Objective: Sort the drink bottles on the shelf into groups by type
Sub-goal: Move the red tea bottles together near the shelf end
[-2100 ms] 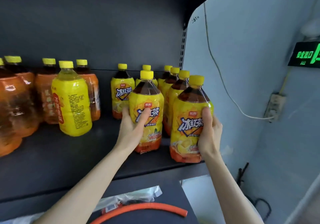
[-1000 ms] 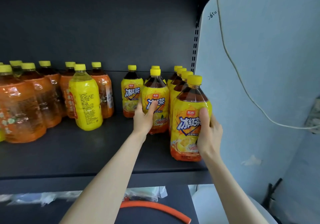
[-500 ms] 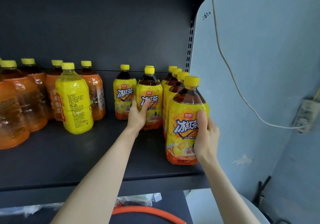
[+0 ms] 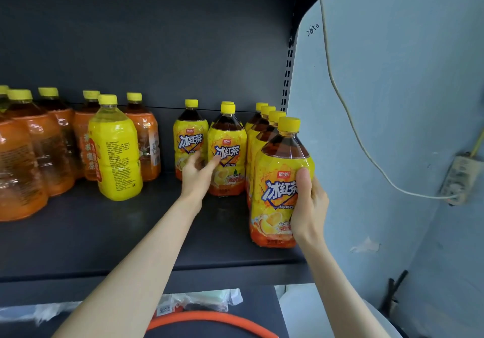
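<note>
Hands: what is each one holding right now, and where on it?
Right hand grips the front iced tea bottle by its labelled middle, thumb across the front. Left hand rests open against the middle bottle at label height, not closed on it.

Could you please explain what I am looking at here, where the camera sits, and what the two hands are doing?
There is no machine here: a person wears a camera on the head, looking forward and down at their own bare arms. In front is a dark shelf with drink bottles. The right hand grips the front iced tea bottle at the right end. The left hand is open, fingers touching the middle iced tea bottle. Further left stand orange-labelled tea bottles and one yellow bottle turned label-back.
</note>
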### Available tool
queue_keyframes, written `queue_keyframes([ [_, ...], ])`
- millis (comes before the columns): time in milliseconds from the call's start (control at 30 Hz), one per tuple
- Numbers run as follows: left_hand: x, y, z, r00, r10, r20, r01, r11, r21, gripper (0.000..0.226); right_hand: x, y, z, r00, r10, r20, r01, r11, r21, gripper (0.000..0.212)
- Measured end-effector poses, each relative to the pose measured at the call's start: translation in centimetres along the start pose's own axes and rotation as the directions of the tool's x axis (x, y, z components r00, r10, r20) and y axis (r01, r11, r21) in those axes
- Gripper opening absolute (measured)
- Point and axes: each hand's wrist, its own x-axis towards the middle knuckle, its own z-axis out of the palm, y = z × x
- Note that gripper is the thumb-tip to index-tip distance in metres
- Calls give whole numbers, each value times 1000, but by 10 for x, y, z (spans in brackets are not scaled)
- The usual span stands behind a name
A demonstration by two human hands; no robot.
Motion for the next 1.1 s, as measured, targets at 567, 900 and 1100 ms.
queue_keyframes([
  [567, -80, 29, 5, 956, 285, 72, -280, 957, -73, 53, -26, 2, 47, 982, -98, 160, 131, 968, -214, 43],
  [900, -47, 19, 4, 957, 291, 10, -291, 957, -7, 52, 39, 15, 24, 999, -51, 16, 54, 955, -290, 108],
  [1100, -27, 8, 11, 951, 308, -40, -305, 950, 61, 52, 53, 30, 21, 989, 31, 143, -5, 984, -178, 90],
])
